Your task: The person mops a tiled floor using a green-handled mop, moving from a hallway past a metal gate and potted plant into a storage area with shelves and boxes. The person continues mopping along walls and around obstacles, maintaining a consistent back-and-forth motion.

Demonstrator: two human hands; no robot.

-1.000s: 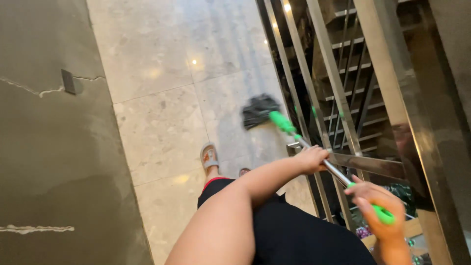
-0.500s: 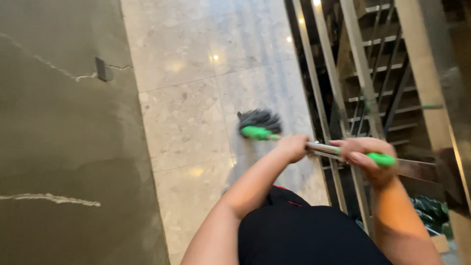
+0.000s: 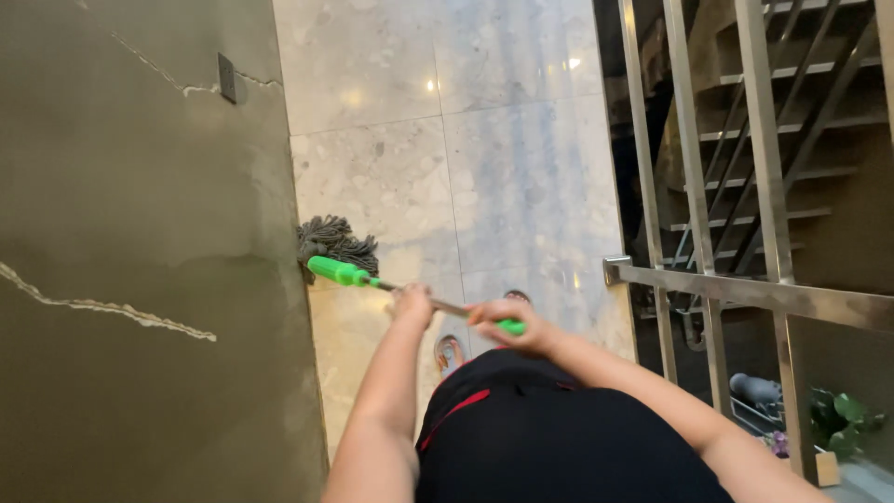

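Note:
I hold a mop with a metal shaft and green fittings. Its grey string head (image 3: pixel 335 241) lies on the pale stone floor (image 3: pixel 484 168), pressed against the foot of the dark wall (image 3: pixel 140 279) on the left. My left hand (image 3: pixel 413 305) grips the shaft lower down, just behind the green collar (image 3: pixel 339 272). My right hand (image 3: pixel 507 321) is closed around the green top end of the handle. Both forearms reach forward over my black clothing (image 3: pixel 549 438). A sandalled foot (image 3: pixel 449 352) shows just below the handle.
A steel railing (image 3: pixel 745 293) with upright bars runs along the right, with stairs (image 3: pixel 764 140) dropping behind it. The dark wall carries a small switch plate (image 3: pixel 226 78) and pale cracks. Green plants (image 3: pixel 843 419) sit below at the lower right.
The mop head has swept from the right side by the railing across the floor to the left wall. Both hands moved left with the handle.

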